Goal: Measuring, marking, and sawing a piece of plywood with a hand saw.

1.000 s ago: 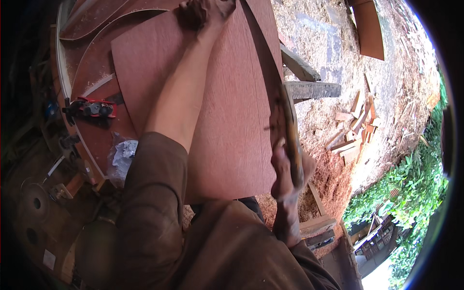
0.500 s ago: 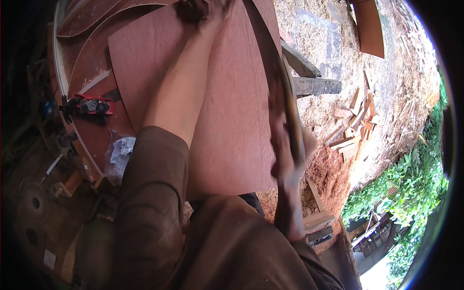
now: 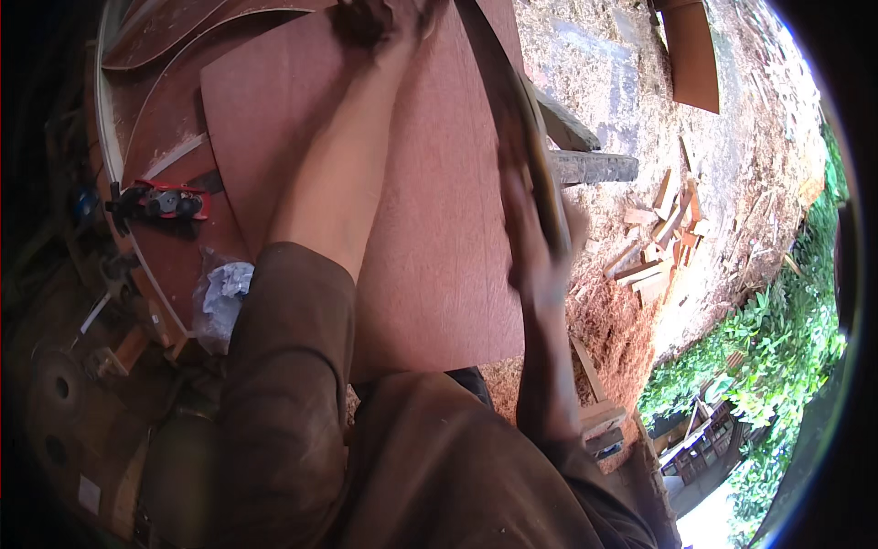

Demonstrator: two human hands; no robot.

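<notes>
Head view: we look down past our own arms, through a round, wide lens, at woodwork under way. The largest thing is the ground (image 3: 594,78), strewn with pale shavings, filling the side from 1 to 4 o'clock. Green leaves (image 3: 777,366) crowd the rim at 4 o'clock. From 9 to 11 o'clock spreads the reddish-brown desk (image 3: 174,265), with curved strips towards its far end. Lying partly over it, across the centre and up to 12 o'clock, is a broad, smooth, pinkish-brown wooden panel (image 3: 439,238). Our brown clothing fills 6 o'clock.

Just off centre towards 2 o'clock, a long, narrow tool (image 3: 546,183) stands along the panel's right edge; blur hides its exact kind. Grey timber (image 3: 594,166) juts out beyond it. At 3 o'clock, wood offcuts (image 3: 663,256) lie in a loose heap on the ground.

Our left hand (image 3: 380,20) is on the panel at 12 o'clock, cut by the upper edge; it is too dark and blurred for us to tell how its fingers stand. Our right hand (image 3: 535,233), also blurred, has its fingers clamped around the narrow tool.

On the desk at 9 o'clock sits a clear plastic bag (image 3: 219,297); just above it, a small red-and-black tool (image 3: 169,201).
</notes>
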